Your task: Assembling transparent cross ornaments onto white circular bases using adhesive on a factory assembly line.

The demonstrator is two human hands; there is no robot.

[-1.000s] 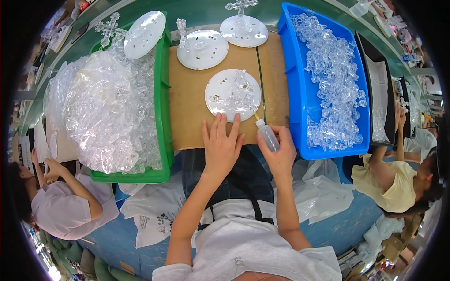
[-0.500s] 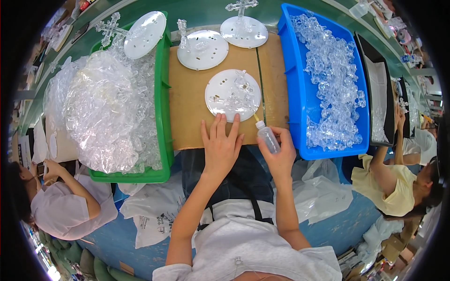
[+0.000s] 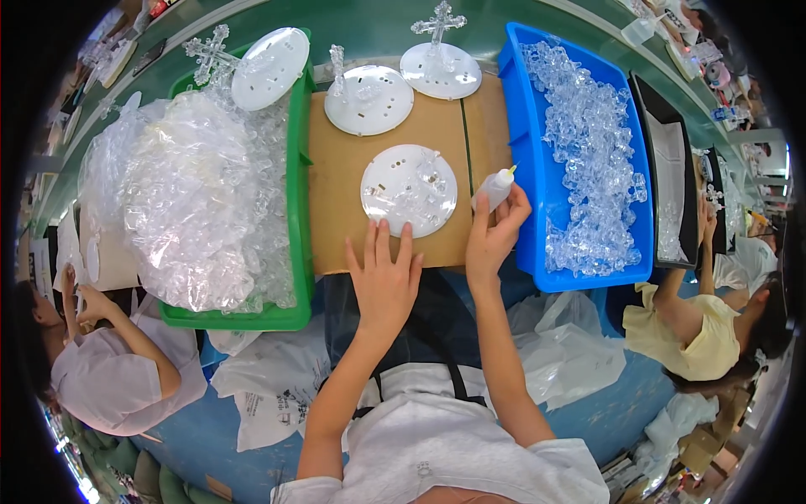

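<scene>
A white round plate [image 3: 384, 172] lies on the brown cardboard in front of me, with clear plastic pieces [image 3: 424, 186] on it. My left hand [image 3: 384, 273] is open over the cardboard, its fingers spread and the tips at the plate's near edge. In my right hand [image 3: 495, 239] is a small squeeze bottle [image 3: 494, 190] with a yellow nozzle, held tip up, to the right of the plate and apart from it. Farther back stand two more white plates, one [image 3: 382, 113] with an upright clear piece and one [image 3: 457, 76] bearing a clear cross [image 3: 439, 23].
A green bin [image 3: 300, 210] at left holds bagged clear parts [image 3: 189, 210]; another white plate with a cross [image 3: 270, 80] leans on its far end. At right, a blue bin [image 3: 527, 151] is filled with clear pieces [image 3: 588, 168]. Co-workers sit on both sides.
My right hand has lifted the bottle off the plate's near right edge and turned its nozzle upward. My left hand has slid slightly left and toward me.
</scene>
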